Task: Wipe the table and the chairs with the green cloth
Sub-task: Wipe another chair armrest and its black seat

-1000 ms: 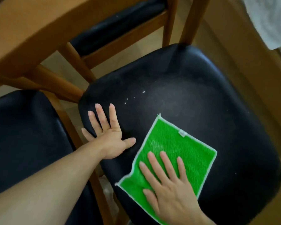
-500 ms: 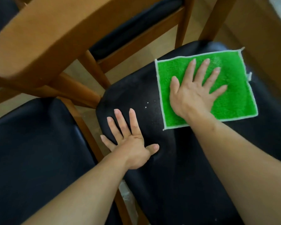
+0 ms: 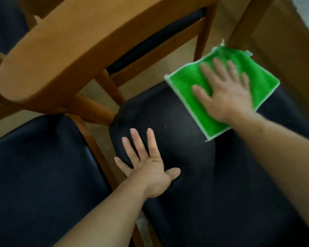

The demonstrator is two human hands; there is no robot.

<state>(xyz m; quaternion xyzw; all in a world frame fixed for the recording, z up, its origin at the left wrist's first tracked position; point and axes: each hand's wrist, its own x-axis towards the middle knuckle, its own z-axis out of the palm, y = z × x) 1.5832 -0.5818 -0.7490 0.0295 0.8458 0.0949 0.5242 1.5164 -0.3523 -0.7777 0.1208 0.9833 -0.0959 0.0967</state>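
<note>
A green cloth (image 3: 185,90) with a white hem lies flat on the far part of a black chair seat (image 3: 212,175). My right hand (image 3: 227,93) presses on the cloth with straight, spread fingers; it is blurred by motion. My left hand (image 3: 148,166) rests flat on the seat's near left part, fingers spread, holding nothing. One small white speck (image 3: 165,126) shows on the seat between the hands.
A second black seat (image 3: 43,175) lies to the left, with wooden chair legs (image 3: 100,157) between the two seats. A wooden table edge (image 3: 78,50) overhangs at the upper left. A third dark seat (image 3: 155,47) sits behind it. Wooden uprights (image 3: 246,20) rise at the seat's far end.
My right hand pushed the cloth from the seat's near edge to its far end, then slid it a little further and turned it. The white crumbs near the middle are mostly gone. My left hand stayed put.
</note>
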